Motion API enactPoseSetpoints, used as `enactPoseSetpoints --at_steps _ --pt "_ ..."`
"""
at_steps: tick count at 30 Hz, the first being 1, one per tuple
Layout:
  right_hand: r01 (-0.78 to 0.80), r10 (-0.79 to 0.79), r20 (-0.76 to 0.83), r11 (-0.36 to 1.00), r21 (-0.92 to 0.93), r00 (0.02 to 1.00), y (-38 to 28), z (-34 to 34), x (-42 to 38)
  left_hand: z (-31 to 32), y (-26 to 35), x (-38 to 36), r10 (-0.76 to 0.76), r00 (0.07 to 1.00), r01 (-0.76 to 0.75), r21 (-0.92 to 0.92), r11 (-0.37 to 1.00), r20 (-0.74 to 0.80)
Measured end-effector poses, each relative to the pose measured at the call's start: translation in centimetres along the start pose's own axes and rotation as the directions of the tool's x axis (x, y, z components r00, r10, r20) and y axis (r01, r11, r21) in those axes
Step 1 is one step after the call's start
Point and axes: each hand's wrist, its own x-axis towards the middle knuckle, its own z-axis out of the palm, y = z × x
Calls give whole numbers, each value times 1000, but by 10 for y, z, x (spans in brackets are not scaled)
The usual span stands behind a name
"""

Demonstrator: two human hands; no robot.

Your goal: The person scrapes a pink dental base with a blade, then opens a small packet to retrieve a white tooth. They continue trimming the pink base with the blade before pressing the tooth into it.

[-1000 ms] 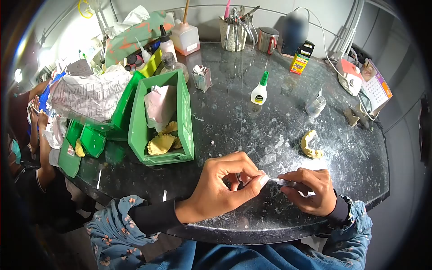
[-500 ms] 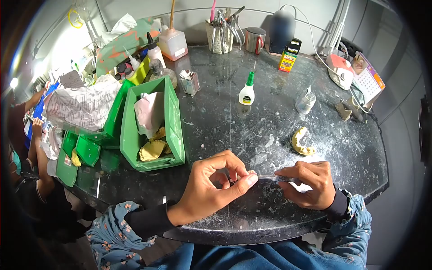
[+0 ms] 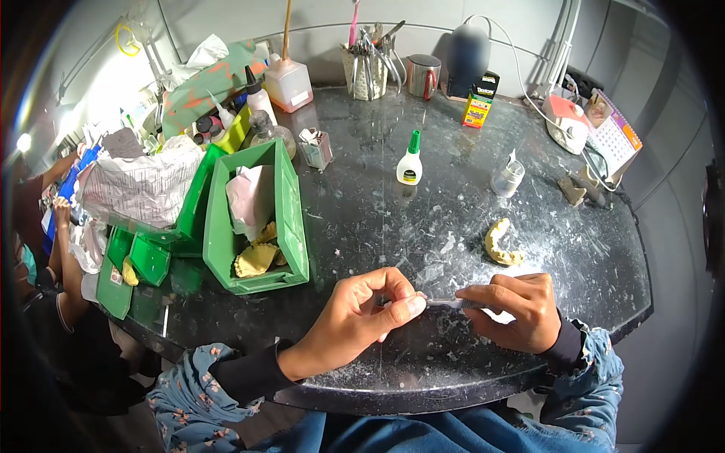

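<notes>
My right hand (image 3: 517,311) grips a slim metal tool with a ridged handle (image 3: 444,302), its narrow silvery end pointing left. That end reaches the fingertips of my left hand (image 3: 362,321), whose thumb and forefinger are pinched together. What they pinch is too small and covered to make out. Both hands are above the near part of the dark bench. Beyond my right hand lies a yellow horseshoe-shaped dental cast (image 3: 495,245) with teeth shapes along it. A white squeeze bottle with a green cap (image 3: 409,167) stands upright farther back.
Left of my hands, a green bin (image 3: 296,253) holds yellow cast pieces and pink paper. A small clear cup (image 3: 506,181) stands at right, a yellow and black box (image 3: 479,102) behind it. A tool holder (image 3: 364,72) stands at the back. Another person's arm (image 3: 69,257) shows far left.
My left hand's fingers have closed in more tightly, and the tool has turned slightly in my right hand. The whole view has shifted a little.
</notes>
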Motion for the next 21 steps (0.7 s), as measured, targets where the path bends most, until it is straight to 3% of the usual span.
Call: enactPoseSetpoints --at_steps 5,9,13,21 --pt "-27 27 -66 1000 2 997 3 2 1 -1 4 1 69 997 -72 -71 995 -39" --pt "-72 76 -94 996 47 993 2 2 1 -5 0 1 221 970 -218 47 975 -96" --pt "-24 30 -74 996 82 997 4 2 2 0 5 0 197 973 -182 126 975 -120" --pt "-128 122 44 969 213 992 -1 1 -2 1 -1 3 327 944 -294 314 903 -55"
